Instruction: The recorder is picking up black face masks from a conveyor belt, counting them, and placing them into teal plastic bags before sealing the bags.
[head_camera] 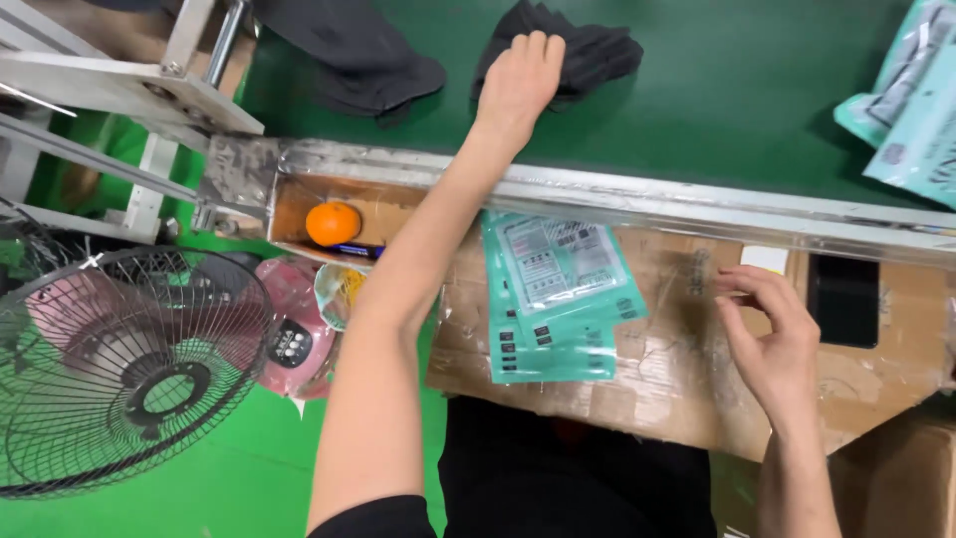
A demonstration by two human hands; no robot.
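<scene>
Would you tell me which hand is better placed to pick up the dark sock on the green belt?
The left hand: it already rests on the dark sock on the belt. The right hand hovers over the cardboard, away from it.

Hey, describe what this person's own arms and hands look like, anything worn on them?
Both arms are bare from the hand up. The left hand and right hand wear no gloves, and no rings or watch show. A short black sleeve edge shows at the left upper arm. The right arm's sleeve is out of view.
</scene>
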